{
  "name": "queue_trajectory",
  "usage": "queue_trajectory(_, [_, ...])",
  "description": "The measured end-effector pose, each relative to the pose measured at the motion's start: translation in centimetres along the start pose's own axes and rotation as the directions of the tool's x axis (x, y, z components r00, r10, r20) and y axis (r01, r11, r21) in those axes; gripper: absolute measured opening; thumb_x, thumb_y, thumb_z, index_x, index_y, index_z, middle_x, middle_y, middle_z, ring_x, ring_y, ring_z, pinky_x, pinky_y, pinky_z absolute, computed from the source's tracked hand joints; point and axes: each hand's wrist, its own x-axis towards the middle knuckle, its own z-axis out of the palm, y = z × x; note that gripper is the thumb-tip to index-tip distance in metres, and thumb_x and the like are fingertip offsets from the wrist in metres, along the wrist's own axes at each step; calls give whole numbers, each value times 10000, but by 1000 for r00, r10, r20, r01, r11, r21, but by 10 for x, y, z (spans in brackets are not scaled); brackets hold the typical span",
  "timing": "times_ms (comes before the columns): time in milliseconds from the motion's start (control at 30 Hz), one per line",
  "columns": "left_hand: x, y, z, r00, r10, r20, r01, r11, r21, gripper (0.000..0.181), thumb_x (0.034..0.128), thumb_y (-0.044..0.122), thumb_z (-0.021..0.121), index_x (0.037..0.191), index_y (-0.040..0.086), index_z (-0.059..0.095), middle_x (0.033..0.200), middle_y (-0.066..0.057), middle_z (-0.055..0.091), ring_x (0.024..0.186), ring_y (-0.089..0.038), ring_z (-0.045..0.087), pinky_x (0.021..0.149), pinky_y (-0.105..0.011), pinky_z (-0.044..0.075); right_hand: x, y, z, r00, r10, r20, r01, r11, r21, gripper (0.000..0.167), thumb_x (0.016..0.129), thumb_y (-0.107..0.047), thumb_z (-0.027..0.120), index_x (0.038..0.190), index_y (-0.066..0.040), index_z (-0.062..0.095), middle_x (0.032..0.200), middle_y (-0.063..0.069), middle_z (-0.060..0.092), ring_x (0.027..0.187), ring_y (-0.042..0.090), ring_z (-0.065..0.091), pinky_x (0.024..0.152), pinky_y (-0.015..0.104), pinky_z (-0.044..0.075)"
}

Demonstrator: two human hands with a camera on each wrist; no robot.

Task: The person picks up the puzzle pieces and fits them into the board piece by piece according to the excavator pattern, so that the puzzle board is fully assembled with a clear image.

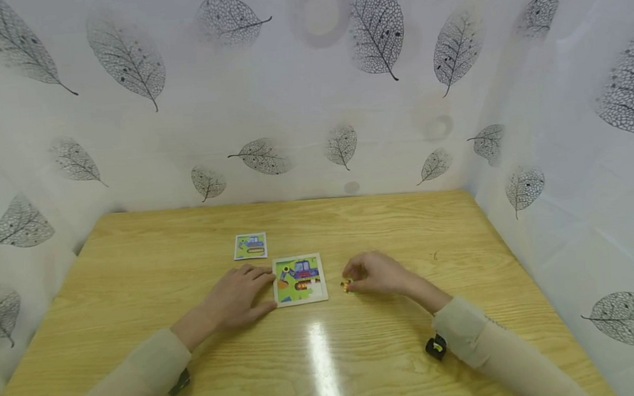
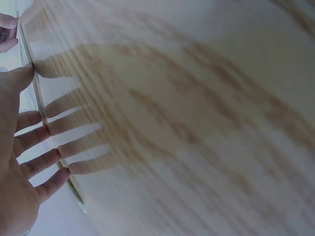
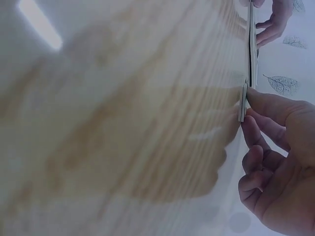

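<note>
A square jigsaw puzzle with a pale frame lies on the table and shows a blue and purple excavator on green. White backing shows at its lower right. My left hand steadies the frame's left edge, fingers spread and fairly straight; the left wrist view has the same hand with its fingertips along the board's edge. To the right of the board, my right hand pinches a small yellow and red puzzle piece between thumb and fingers. Edge-on, that piece appears thin and close to the table.
Behind the board, to the left, lies a small picture card with a similar excavator. The wooden table meets leaf-printed white curtains at its back and sides. Dark wrist devices sit under both forearms.
</note>
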Motion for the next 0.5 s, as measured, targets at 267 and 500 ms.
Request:
queue_trajectory(267, [0, 0, 0, 1000, -1, 0, 1, 1000, 1, 580, 1008, 492, 652, 1430, 95, 632, 1460, -109, 655, 1336, -337, 604, 1115, -579, 521, -1, -4, 4, 998, 12, -56, -15, 999, -52, 185, 926, -334, 811, 989, -166, 764, 836, -73, 738, 728, 33, 618, 672, 220, 543])
queue_trajectory(500, [0, 0, 0, 1000, -2, 1, 2, 1000, 3, 580, 1008, 500, 650, 1428, 101, 634, 1458, -105, 657, 1330, -333, 605, 1101, -580, 529, -4, -3, -3, 1000, -13, -15, 12, 998, -68, 300, 904, -307, 830, 1138, -131, 764, 1058, -14, 777, 977, 135, 700, 907, 359, 609])
